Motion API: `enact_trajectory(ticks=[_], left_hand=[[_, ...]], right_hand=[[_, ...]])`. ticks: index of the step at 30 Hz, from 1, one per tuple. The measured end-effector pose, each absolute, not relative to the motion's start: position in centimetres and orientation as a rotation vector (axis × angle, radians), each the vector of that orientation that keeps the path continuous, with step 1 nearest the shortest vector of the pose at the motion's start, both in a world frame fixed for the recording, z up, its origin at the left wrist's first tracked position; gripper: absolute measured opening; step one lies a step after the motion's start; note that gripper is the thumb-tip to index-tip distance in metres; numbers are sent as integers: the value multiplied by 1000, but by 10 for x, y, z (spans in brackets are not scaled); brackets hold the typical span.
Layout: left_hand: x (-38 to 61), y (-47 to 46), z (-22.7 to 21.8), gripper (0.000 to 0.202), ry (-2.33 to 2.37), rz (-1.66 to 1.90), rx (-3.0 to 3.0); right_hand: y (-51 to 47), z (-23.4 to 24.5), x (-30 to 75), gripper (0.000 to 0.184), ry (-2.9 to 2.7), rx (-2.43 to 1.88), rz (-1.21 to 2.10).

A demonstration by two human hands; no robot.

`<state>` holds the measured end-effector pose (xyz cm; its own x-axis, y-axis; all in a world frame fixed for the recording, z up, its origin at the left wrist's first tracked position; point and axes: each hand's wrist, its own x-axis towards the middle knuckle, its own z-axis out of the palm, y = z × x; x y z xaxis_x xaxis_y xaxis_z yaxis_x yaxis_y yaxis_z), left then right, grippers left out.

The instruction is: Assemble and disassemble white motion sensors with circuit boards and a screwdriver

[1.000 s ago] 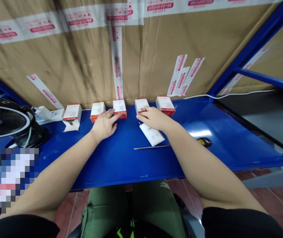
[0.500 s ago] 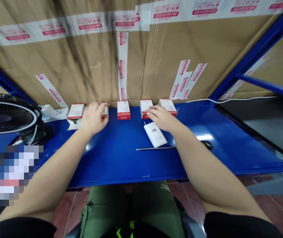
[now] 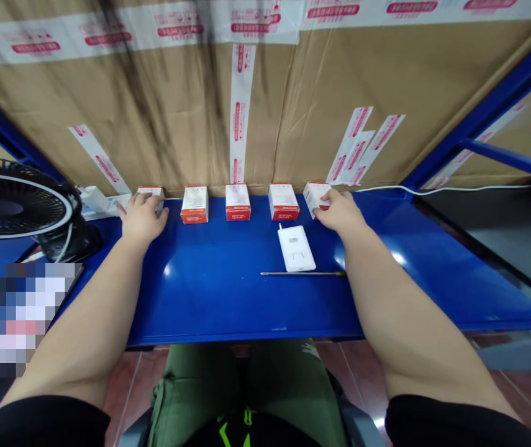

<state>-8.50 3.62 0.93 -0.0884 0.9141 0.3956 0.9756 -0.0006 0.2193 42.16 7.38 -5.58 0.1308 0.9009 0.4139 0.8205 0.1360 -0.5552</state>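
Observation:
My left hand [image 3: 141, 218] lies over the leftmost small red-and-white box [image 3: 151, 190], fingers spread, hiding most of it. At the other end of the row, my right hand [image 3: 341, 211] has its thumb and fingers around the near right side of a similar carton [image 3: 313, 197], which stands slightly turned. Between my hands stand three more cartons: the left one [image 3: 195, 202], the middle one [image 3: 238, 200] and the right one [image 3: 284, 200]. In front of them lies a flat white device [image 3: 297, 248] with a short stub at its top. A long thin screwdriver [image 3: 300, 274] lies nearer me, its handle end hidden by my right forearm.
A black fan [image 3: 18, 205] stands at the left of the blue table [image 3: 228, 304]. Behind it sits a white power strip [image 3: 102, 202]. A taped cardboard wall [image 3: 190, 124] closes the back, and a white cable [image 3: 386, 188] runs along its foot. Blue frame bars [image 3: 484, 99] rise at right.
My left hand has moved left from the second carton to the leftmost one. My right hand has moved right onto the end carton, which is now turned differently. The view has shifted slightly.

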Motion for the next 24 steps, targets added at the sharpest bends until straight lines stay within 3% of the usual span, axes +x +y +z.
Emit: enact_trajectory(ticks=[5,10,16,24], left_hand=[[-69,39,10,42,-1699,-768,-2290],[-55,39,6,49,-1726,-502,-2421],[-47,40,3,60,-1850,-373,-2461],[-37,39,1,57,-1843,-348,-2406]], right_hand=[[76,-52,420,34,-1537,-1814,134],[69,-35,411,33,-1478,-1888,81],[52,-4,357,38,-2171,-1391,90],[43,4,325,44,-2364,-1636,268]])
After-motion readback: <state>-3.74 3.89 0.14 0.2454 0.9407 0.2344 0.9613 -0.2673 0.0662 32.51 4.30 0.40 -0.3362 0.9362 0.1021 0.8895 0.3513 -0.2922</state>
